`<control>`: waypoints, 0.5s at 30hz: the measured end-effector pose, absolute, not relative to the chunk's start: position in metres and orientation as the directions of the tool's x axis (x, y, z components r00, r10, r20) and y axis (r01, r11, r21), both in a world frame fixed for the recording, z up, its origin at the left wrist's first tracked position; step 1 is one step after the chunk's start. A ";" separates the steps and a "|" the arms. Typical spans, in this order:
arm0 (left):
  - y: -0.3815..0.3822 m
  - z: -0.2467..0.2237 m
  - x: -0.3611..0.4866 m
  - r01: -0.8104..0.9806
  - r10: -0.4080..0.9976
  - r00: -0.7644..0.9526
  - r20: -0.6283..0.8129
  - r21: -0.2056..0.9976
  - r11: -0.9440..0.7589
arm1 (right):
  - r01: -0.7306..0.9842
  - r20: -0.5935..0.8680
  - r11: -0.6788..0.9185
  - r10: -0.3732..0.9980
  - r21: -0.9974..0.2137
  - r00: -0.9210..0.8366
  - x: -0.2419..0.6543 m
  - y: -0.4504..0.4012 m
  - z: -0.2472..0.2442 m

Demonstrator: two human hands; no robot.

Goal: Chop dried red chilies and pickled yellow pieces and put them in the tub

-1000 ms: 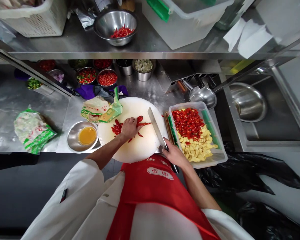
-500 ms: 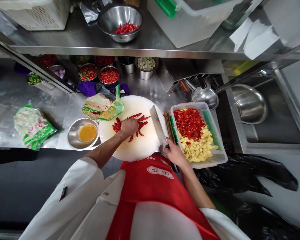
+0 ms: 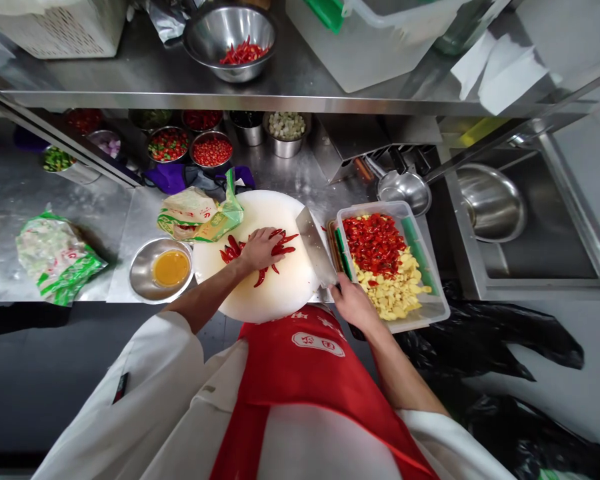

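My left hand [image 3: 261,249] lies palm down over several whole red chilies [image 3: 231,249] on the round white cutting board [image 3: 247,300]. Its fingers are stretched out toward the right, and chilies stick out around them. My right hand [image 3: 353,301] is closed round the handle of a wide cleaver [image 3: 315,245], whose blade stands at the board's right side, right of the chilies. Beside that hand, a clear plastic tub [image 3: 437,310] holds chopped red chili and yellow pieces.
An open green-and-white bag [image 3: 193,210] touches the board's upper left. Left of the board is a metal bowl [image 3: 143,270] with orange liquid. Small containers stand behind, under a steel shelf [image 3: 300,103]. A ladle [image 3: 405,190] lies behind the tub; a sink [image 3: 540,230] is at right.
My left hand has moved slightly right and spread flatter over the chilies. The cleaver's blade now shows more of its broad face. The whole view has shifted slightly.
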State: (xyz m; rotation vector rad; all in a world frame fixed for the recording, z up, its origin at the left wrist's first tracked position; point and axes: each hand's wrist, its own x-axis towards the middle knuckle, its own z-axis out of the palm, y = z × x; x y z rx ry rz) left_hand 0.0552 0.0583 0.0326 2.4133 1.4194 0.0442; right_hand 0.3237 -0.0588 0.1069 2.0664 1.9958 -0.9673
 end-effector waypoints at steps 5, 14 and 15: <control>0.073 0.026 0.048 0.683 0.724 0.685 -0.076 0.413 -0.603 | 0.953 -0.512 -0.020 0.847 -0.302 -0.144 0.327 -0.047 0.130; 0.077 0.019 0.049 0.625 0.698 0.716 0.005 0.441 -0.644 | 0.972 -0.548 0.026 0.822 -0.235 -0.155 0.282 0.003 0.118; 0.076 0.020 0.049 0.629 0.699 0.715 -0.003 0.438 -0.642 | 0.972 -0.540 0.039 0.826 -0.230 -0.161 0.282 0.008 0.121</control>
